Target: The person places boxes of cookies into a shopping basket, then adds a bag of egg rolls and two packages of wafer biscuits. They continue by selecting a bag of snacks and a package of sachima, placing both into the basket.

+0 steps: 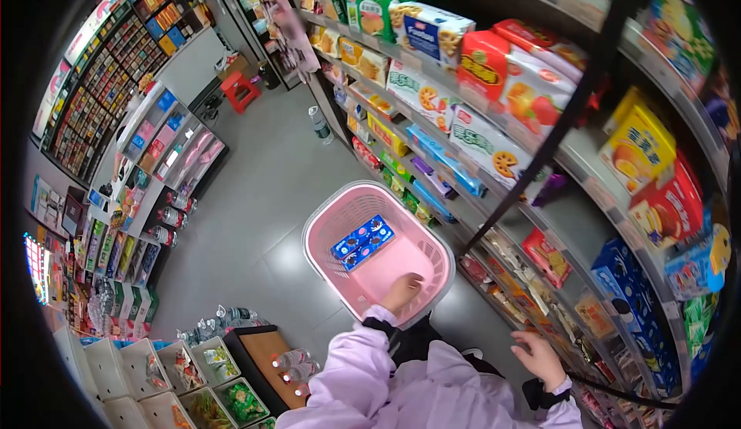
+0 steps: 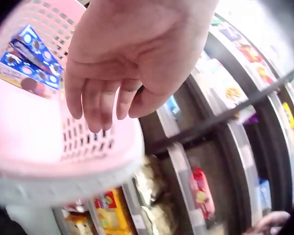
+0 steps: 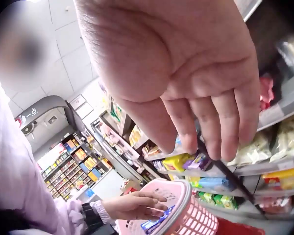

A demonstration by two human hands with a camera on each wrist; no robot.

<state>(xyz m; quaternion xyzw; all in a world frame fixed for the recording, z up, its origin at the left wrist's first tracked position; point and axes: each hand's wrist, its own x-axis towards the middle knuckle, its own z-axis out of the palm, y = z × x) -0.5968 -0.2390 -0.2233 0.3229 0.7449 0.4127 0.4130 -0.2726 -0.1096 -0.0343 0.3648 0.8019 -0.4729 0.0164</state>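
Note:
A pink plastic basket with a pale grey rim stands in the aisle in front of the person. Inside lie blue snack boxes, printed with dark round shapes, toward the far side. Over the basket's near end hangs the left hand, fingers loosely bent and holding nothing; the left wrist view shows its palm above the basket. To the right, the right hand hovers beside the lower shelves, its palm bare and its fingers relaxed.
Shelves of packaged snacks run along the right, with more blue boxes near the right hand. A water bottle and a red stool stand farther up the aisle. White bins are at lower left, beside several bottles.

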